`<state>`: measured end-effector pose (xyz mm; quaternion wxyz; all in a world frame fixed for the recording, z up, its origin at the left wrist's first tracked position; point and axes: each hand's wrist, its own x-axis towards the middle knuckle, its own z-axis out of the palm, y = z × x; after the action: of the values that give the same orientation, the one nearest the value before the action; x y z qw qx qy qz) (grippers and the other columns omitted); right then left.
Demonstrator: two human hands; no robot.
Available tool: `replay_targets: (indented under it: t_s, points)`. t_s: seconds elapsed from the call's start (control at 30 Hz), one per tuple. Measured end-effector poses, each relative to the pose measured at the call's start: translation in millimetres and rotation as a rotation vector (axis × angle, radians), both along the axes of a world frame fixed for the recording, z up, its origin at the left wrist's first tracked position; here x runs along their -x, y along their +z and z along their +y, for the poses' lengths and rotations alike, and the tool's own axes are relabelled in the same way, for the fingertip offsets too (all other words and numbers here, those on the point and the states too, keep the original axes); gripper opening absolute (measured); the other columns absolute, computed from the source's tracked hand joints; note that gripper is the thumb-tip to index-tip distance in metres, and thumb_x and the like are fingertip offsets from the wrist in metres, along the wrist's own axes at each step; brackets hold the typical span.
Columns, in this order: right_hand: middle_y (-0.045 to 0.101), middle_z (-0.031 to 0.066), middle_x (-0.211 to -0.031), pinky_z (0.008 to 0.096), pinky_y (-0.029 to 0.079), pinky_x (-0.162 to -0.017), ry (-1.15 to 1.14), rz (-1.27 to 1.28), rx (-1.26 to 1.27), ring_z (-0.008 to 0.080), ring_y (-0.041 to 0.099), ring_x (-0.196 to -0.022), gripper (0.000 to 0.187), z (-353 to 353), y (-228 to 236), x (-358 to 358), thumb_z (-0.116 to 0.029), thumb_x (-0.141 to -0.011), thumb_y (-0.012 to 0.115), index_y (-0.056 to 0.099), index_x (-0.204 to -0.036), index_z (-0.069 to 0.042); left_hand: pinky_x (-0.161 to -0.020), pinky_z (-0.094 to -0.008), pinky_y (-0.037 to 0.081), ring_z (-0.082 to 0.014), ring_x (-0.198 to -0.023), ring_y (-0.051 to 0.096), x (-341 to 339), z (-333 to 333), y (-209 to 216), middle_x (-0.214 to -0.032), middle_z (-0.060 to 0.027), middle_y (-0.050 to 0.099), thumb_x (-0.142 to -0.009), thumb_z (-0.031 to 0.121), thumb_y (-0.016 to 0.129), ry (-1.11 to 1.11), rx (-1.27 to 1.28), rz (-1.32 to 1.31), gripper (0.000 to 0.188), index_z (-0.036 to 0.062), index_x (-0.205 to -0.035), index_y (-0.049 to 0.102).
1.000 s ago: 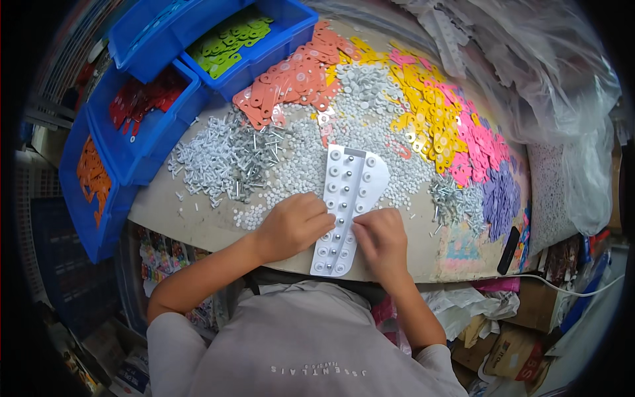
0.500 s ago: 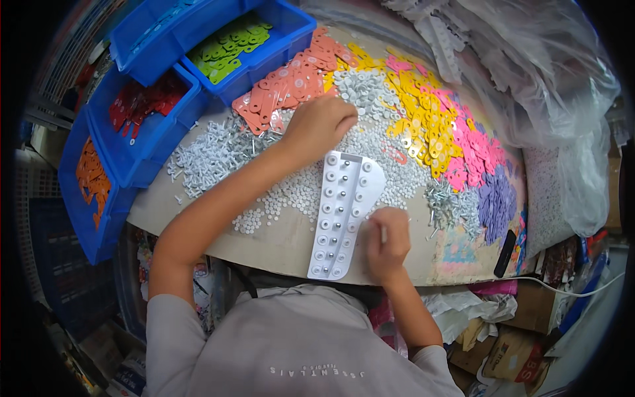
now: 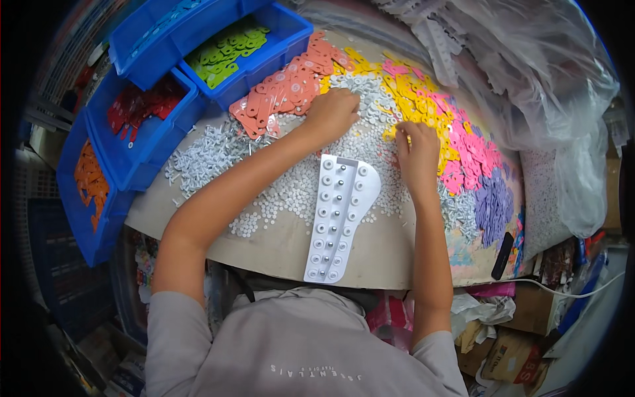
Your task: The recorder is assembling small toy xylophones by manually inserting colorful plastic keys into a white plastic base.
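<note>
My left hand (image 3: pixel 335 114) reaches over the far middle of the table, its fingers curled down at the edge of a heap of white plastic caps (image 3: pixel 368 92). What it pinches, if anything, is hidden. To its right, my right hand (image 3: pixel 419 147) has bent fingertips drawn together beside the yellow plastic tabs (image 3: pixel 423 109); anything between them is too small to make out. Nearer to me lies a white moulded tray (image 3: pixel 348 215), untouched, with round cups along both sides and a row of metal pins down its middle groove. Small white discs (image 3: pixel 278 205) are scattered around it.
White and silver rivets (image 3: pixel 205 155) are heaped at left, below coral tabs (image 3: pixel 284 92). Pink tabs (image 3: pixel 473 155) and purple tabs (image 3: pixel 494 205) lie at right, near a black bar (image 3: pixel 504 256). Blue bins (image 3: pixel 155 155) flank the left; clear plastic bags (image 3: pixel 529 86) crowd the right.
My right hand has left the white tray's side and moved forward to the yellow tabs. My left hand has shifted slightly right. The tray has moved a little toward me.
</note>
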<state>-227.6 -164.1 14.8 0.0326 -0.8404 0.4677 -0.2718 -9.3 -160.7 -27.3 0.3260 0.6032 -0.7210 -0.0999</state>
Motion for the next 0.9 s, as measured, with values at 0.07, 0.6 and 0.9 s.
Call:
replay_targets:
  t_s: [0.07,0.6,0.9]
  points:
    - [0.065,0.0131,-0.088,0.0447,0.045,-0.08,0.012,-0.04,0.065,0.0331,0.06,-0.088,0.006,-22.6,-13.0,-2.5,-0.009,-0.087,0.069,0.07,-0.091,-0.005,-0.072,-0.042,0.052,-0.0272,-0.082,0.067,1.0,10.4,19.1,-0.086,-0.0097,0.07,-0.085,0.018,0.075,0.058,-0.149,0.112,0.017,0.0036,-0.089,0.067]
    - [0.067,0.0148,-0.088,0.0434,0.048,-0.08,-0.035,-0.018,-0.004,0.0321,0.062,-0.089,0.006,-1.2,-0.3,-19.9,-0.004,-0.086,0.069,0.065,-0.09,-0.002,-0.086,-0.0375,0.047,-0.0269,-0.096,0.06,-13.9,186.0,56.1,-0.092,-0.0074,0.065,-0.088,0.011,0.071,-0.261,-0.243,0.53,0.009,0.0037,-0.092,0.071]
    - [0.064,0.0107,-0.093,0.0347,0.046,-0.089,0.221,-0.243,-0.543,0.0262,0.059,-0.094,0.008,154.8,44.3,13.5,0.002,-0.086,0.067,0.064,-0.093,0.001,-0.086,-0.0361,0.046,-0.0239,-0.094,0.06,1.0,229.6,48.4,-0.091,-0.006,0.065,-0.087,0.01,0.073,-0.257,-0.399,0.507,0.008,0.0042,-0.093,0.072]
